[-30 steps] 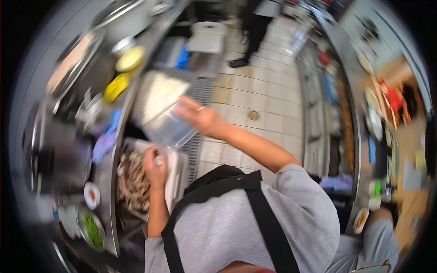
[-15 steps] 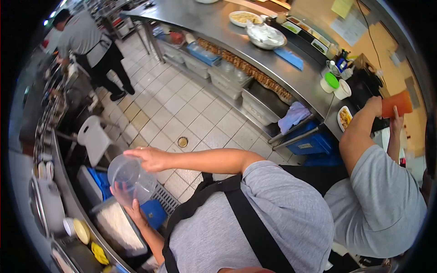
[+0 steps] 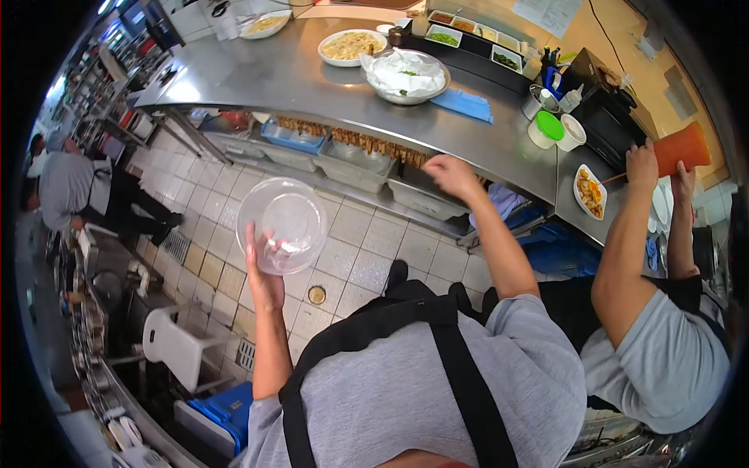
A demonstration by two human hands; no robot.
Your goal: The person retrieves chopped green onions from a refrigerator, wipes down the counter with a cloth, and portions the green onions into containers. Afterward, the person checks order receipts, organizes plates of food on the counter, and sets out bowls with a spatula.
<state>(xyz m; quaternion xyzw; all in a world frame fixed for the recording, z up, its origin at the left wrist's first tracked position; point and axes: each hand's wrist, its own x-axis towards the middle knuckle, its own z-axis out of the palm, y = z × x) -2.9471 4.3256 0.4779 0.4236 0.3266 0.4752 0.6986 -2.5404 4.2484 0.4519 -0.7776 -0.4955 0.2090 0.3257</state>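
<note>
Head view shows a clear container (image 3: pixel 290 207) over the floor (image 3: pixel 367 228), short of the table's (image 3: pixel 257 69) front edge; partly spread fingers of the left hand (image 3: pixel 264 276) support it, presumably for balance. The right hand (image 3: pixel 455 176) curls its fingers near that edge; whether they hold anything, I cannot tell.

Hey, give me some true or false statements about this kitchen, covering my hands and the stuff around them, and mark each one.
1. Your left hand holds the clear container. True.
2. Your right hand grips the blue cloth. False: the cloth lies on the steel counter, apart from that hand.
3. A green lid is on a white tub. True.
4. The clear container is full of rice. False: no food shows in it.
5. A co-worker's hands hold an orange container. True.
</note>
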